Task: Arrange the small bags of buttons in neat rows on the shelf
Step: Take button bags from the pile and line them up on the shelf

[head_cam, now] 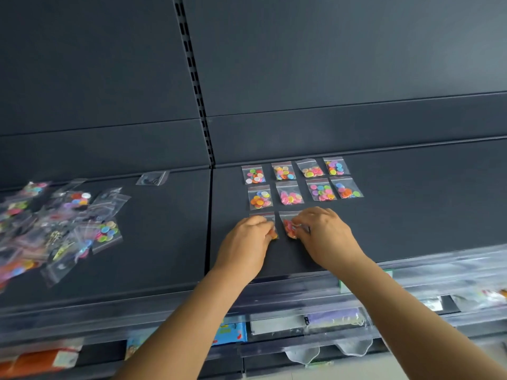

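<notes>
Small clear bags of coloured buttons lie in two neat rows on the dark shelf [411,204]; the back row starts with a bag [253,174] and the second row with a bag [260,198]. In a third row nearer me, my left hand [247,245] rests on a bag [264,216] that it mostly covers. Just to its right, the fingers of my right hand [323,234] pinch a bag of pink and orange buttons [289,226]. Both bags lie flat on the shelf.
A loose heap of unsorted button bags [55,229] covers the left shelf section. One nearly empty bag [152,178] lies at the back near the slotted upright [197,86]. Below the shelf's clear front rail [411,281], lower shelves hold packaged goods.
</notes>
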`<action>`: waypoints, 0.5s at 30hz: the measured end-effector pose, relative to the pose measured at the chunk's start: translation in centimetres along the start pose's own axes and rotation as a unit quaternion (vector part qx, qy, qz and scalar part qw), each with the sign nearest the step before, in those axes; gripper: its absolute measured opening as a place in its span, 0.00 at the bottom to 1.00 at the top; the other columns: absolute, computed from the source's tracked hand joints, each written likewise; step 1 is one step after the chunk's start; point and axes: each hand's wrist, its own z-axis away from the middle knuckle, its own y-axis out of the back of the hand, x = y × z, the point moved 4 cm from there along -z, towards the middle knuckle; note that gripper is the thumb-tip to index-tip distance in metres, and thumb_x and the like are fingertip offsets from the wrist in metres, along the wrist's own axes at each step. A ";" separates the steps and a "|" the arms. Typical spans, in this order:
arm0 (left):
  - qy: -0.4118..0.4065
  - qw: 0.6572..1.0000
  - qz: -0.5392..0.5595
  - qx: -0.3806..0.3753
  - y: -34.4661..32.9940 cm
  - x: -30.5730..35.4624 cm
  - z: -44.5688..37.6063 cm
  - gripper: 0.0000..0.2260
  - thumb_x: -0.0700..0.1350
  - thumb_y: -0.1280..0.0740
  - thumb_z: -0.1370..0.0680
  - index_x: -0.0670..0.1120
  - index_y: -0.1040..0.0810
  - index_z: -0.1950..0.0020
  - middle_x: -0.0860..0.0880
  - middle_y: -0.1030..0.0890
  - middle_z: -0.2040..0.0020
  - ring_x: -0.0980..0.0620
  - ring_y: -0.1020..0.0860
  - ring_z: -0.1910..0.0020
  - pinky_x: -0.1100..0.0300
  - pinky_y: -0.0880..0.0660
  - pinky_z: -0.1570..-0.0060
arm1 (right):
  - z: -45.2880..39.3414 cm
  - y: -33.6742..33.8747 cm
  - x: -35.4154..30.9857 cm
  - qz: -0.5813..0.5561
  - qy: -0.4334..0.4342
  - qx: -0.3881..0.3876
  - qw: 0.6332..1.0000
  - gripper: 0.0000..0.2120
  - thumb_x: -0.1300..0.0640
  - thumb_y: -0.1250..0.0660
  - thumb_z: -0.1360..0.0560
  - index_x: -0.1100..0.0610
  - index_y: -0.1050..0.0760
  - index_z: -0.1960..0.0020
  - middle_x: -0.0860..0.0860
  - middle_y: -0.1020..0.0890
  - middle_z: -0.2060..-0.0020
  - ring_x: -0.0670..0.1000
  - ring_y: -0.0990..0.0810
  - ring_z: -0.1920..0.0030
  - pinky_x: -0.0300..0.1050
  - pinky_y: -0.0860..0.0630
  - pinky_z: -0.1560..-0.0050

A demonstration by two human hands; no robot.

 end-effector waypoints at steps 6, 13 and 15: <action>-0.004 1.000 -0.018 0.001 -0.4 0.0 -0.7 0.14 0.44 0.40 0.19 0.45 0.24 0.35 0.52 0.25 0.37 0.50 0.28 0.40 0.54 0.27 0.44 | -0.9 0.0 0.4 0.011 -0.005 0.005 1.000 0.11 0.55 0.40 0.21 0.57 0.20 0.48 0.50 0.21 0.45 0.53 0.26 0.44 0.42 0.29 0.55; -0.002 0.999 -0.039 -0.004 -0.7 0.0 -0.7 0.16 0.43 0.39 0.19 0.46 0.28 0.31 0.52 0.27 0.35 0.50 0.30 0.37 0.54 0.27 0.42 | -0.9 -0.1 0.3 0.040 0.007 -0.012 0.999 0.12 0.56 0.41 0.20 0.56 0.21 0.45 0.51 0.22 0.44 0.53 0.27 0.43 0.39 0.32 0.55; -0.005 0.999 -0.046 -0.004 -0.5 0.2 -0.6 0.17 0.44 0.39 0.19 0.47 0.29 0.30 0.52 0.28 0.34 0.51 0.31 0.35 0.56 0.28 0.40 | -0.7 0.2 0.0 0.040 0.006 -0.012 0.999 0.12 0.54 0.41 0.20 0.55 0.23 0.41 0.51 0.23 0.41 0.53 0.27 0.41 0.41 0.29 0.50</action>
